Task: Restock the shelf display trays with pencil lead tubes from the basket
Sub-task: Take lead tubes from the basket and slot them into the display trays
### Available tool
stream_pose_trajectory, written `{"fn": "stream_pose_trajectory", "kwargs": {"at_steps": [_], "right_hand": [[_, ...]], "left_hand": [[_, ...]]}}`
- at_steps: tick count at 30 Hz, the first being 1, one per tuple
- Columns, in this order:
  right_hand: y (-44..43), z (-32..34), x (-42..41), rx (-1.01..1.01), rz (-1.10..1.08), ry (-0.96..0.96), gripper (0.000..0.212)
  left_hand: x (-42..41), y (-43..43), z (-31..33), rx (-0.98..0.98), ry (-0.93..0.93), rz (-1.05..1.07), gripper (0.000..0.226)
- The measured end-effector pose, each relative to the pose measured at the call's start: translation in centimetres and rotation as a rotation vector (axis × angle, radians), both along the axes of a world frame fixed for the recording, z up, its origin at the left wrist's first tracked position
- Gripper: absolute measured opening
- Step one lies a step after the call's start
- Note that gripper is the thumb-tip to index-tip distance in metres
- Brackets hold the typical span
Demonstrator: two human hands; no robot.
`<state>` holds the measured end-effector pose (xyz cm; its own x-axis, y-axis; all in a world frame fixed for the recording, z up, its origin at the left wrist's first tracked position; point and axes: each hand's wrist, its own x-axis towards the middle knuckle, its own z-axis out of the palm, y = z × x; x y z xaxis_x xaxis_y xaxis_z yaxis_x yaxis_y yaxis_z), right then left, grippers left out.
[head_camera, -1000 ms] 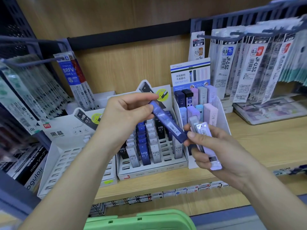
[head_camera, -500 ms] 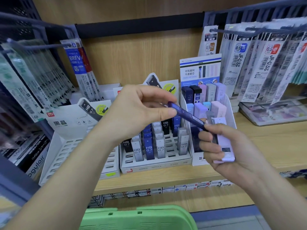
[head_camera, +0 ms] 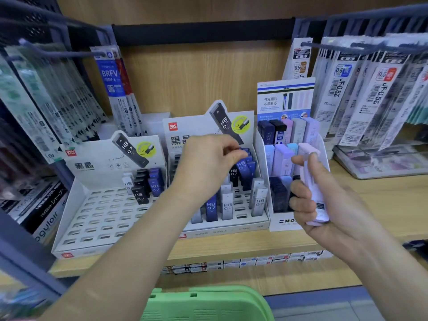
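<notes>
My left hand (head_camera: 208, 165) reaches over the middle display tray (head_camera: 231, 229) and pinches the top of a dark blue lead tube (head_camera: 243, 166), which stands among other blue tubes in the tray's back right rows. My right hand (head_camera: 324, 205) grips a pale lilac lead tube (head_camera: 312, 181) upright in front of the right-hand display box (head_camera: 283, 222). The left tray (head_camera: 97, 216) has mostly bare slots and a few black, blue and grey tubes at its back right. The green basket (head_camera: 208, 304) is below the shelf at the frame's bottom edge; its contents are hidden.
Hanging refill packs crowd both sides on pegs: left (head_camera: 46, 112) and right (head_camera: 370, 93). A flat packet (head_camera: 382, 163) lies on the wooden shelf (head_camera: 254, 246) at the right. Price labels line the shelf's front edge.
My left hand took the blue tube away from my right hand and carried it down into the middle tray's back rows. My right hand turned the lilac tube upright.
</notes>
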<state>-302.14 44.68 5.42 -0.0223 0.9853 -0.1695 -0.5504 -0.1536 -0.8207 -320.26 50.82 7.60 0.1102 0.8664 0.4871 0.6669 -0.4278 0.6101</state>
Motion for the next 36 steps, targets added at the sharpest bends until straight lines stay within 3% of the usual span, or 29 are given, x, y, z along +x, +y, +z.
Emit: {"fn": "stream_pose_trajectory", "kwargs": {"at_steps": [3, 18, 25, 29, 31, 34, 36], "right_hand": [[0.0, -0.1, -0.1, -0.013, -0.005, -0.007, 0.029], [0.4, -0.6, 0.5, -0.056, 0.019, 0.059, 0.032], [0.6, -0.7, 0.3, -0.056, 0.058, 0.072, 0.023], [0.7, -0.8, 0.1, -0.057, 0.056, 0.057, 0.021], [0.6, -0.6, -0.2, -0.048, 0.036, 0.061, 0.019], [0.4, -0.5, -1.2, -0.018, -0.047, 0.081, 0.019], [0.2, -0.4, -2.0, -0.016, -0.101, 0.130, 0.023]], "left_hand": [[0.9, 0.4, -0.4, -0.025, 0.165, -0.030, 0.020], [1.3, 2.2, -0.1, -0.063, 0.490, -0.135, 0.022], [2.4, 2.5, -0.3, -0.083, 0.400, -0.137, 0.010], [2.3, 2.0, -0.1, 0.015, 0.540, -0.130, 0.020], [2.1, 0.8, 0.2, 0.044, 0.438, -0.094, 0.021], [2.3, -2.6, 0.8, -0.165, 0.045, -0.195, 0.013], [3.0, -4.9, 0.4, -0.279, 0.047, -0.307, 0.026]]}}
